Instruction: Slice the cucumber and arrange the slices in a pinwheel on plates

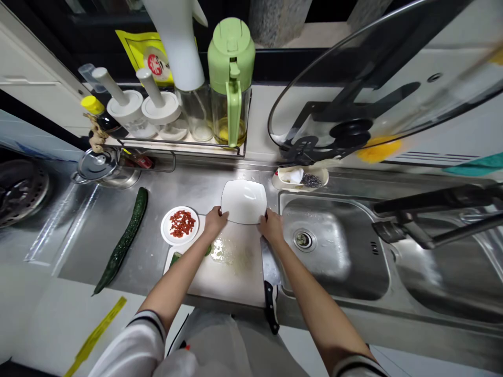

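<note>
A white squarish plate [243, 201] with a thin dark rim is held at its two near corners. My left hand [215, 220] grips the left corner, and my right hand [272, 226] has the right one. Below them lies a wet white cutting board [236, 267] with bits of green on it, partly hidden by my left forearm. Along the board's right edge rests a cleaver [270, 283] with a black handle, close to my right wrist. A small round white plate [166, 224] of red goji berries [182, 223] sits left of my left hand.
A long cucumber [123, 241] lies on the steel counter at left, near a lidded pot [100, 165]. The sink [330, 246] and its dark faucet [416, 225] are at right. Behind stand a rack of jars, a green-topped oil jug [231, 78] and a glass lid [349, 125].
</note>
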The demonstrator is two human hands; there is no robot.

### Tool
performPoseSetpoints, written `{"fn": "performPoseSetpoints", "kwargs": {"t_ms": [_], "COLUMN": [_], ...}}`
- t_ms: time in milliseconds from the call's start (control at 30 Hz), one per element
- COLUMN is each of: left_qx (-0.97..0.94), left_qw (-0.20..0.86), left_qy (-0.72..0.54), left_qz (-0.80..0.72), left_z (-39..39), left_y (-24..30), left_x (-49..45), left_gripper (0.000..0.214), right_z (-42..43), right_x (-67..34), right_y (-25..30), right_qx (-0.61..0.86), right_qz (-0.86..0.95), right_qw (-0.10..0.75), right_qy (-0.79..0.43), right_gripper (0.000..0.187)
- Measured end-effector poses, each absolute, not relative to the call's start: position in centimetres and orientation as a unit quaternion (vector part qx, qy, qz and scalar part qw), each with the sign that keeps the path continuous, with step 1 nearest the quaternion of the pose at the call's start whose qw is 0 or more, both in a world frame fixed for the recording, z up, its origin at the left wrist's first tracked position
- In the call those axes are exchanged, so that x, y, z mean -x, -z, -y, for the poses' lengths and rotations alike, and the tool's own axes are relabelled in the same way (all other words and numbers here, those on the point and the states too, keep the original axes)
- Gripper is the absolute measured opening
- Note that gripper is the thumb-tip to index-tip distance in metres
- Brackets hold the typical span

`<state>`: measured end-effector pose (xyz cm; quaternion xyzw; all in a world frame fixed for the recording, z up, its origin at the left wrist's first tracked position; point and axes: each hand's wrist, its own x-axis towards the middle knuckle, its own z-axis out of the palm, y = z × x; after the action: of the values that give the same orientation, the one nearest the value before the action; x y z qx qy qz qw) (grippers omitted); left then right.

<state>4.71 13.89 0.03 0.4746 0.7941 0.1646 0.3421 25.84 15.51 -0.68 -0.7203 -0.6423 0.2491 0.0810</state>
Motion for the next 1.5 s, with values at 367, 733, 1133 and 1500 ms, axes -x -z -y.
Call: {"fn": "performPoseSetpoints", "kwargs": {"t_ms": [367,733,1133,1500], "left_qx": [-0.454,-0.471,-0.439,-0.447], "left_qw": [0.337,0.350,0.400,0.406], "left_qy": [-0.193,-0.224,-0.238,-0.243], "left_qz": [-0.802,-0.778,-0.768,-0.759], "left_z": [-14.7,-5.4,4.8,6.9], "left_y": [-0.5,-2.9,-1.1,-0.5], "left_x": [-5.0,-5.2,-5.7,-5.8], "left_gripper": [0.019,0.015,0.017,0.013], "right_z": [-17.1,-9.1,0.6,2.7], "right_x": [-26.3,-27.6,-28.5,-28.0], "right_y": [1.0,-1.5,-0.5,-1.2], "right_qx": [0.702,0.670,0.674,0.705], "right_qz": [0.648,0.669,0.692,0.669], "right_qw": [0.118,0.149,0.091,0.007], "right_qy": [-0.269,-0.284,-0.244,-0.234], "right_gripper": [0.026,0.028,0.032,0.028]}}
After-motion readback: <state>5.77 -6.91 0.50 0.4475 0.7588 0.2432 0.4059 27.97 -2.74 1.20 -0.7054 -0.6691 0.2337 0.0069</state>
